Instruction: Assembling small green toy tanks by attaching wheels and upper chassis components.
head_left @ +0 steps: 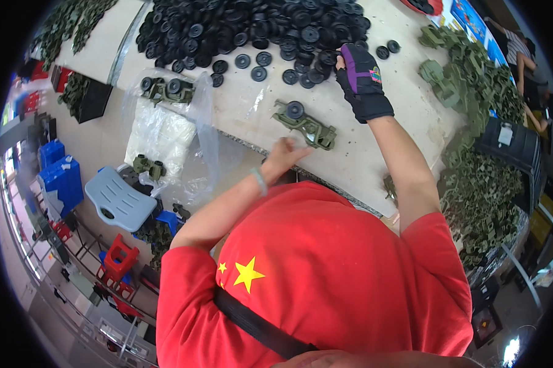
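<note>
An olive-green toy vehicle chassis (316, 132) lies on the table in front of me, with one black wheel (295, 110) on its far end. My left hand (282, 157) is bare and at the chassis's near side. Its fingers are apart, and a fingertip is at or just short of the green part. My right hand (363, 83), in a black and purple fingerless glove, is at the right edge of a big heap of black wheels (258, 27). Its fingers are curled together; what they hold, if anything, is hidden.
Another green chassis with wheels (169, 91) sits on clear plastic at the left table edge. A smaller wheeled piece (149, 167) rests on a white bag (166, 135) below. Green parts (482, 190) are heaped at right by a black crate (509, 138). A grey chair (120, 197) stands left.
</note>
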### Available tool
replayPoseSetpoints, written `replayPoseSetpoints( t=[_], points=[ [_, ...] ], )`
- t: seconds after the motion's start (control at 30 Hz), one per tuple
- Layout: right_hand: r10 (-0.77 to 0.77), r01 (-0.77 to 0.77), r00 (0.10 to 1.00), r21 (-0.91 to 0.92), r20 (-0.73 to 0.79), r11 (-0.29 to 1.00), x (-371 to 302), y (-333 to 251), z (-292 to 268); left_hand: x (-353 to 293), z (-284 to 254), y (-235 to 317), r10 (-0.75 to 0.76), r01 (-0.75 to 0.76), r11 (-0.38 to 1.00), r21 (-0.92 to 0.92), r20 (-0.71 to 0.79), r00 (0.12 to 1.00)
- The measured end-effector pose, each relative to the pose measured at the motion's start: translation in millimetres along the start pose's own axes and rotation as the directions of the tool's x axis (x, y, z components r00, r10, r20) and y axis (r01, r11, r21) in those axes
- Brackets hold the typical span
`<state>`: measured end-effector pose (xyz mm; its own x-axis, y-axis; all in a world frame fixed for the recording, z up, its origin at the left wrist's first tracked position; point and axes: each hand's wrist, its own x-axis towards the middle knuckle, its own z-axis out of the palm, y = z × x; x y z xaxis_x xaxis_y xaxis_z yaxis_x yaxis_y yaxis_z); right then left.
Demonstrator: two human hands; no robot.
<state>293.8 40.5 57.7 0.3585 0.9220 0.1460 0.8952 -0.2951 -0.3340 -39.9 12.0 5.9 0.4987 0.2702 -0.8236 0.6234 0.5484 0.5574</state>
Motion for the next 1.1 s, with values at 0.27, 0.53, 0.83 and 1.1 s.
replayPoseSetpoints(
  t=[0.27, 0.53, 0.83, 1.1],
  points=[
    [0.423, -0.596, 0.79, 0.72, 0.444, 0.356, -121, -42, -73, -37, -27, 100, 0.829, -0.321, -0.008, 0.947, 0.186, 0.527],
    [0.304, -0.607, 0.795, 0.689, 0.525, 0.396, -157, -58, -50, 11, -22, 92, 0.635, -0.316, -0.059, 0.947, 0.28, 0.72],
    [0.284, -0.549, 0.83, 0.611, 0.48, 0.571, -156, -54, -37, -1, -16, 75, 0.7, -0.288, -0.062, 0.956, 0.247, 0.67],
    [0.092, -0.145, 0.986, 0.441, 0.139, 0.886, -111, -55, -31, -1, -10, 54, 0.763, -0.348, 0.021, 0.937, 0.21, 0.612]
  ],
)
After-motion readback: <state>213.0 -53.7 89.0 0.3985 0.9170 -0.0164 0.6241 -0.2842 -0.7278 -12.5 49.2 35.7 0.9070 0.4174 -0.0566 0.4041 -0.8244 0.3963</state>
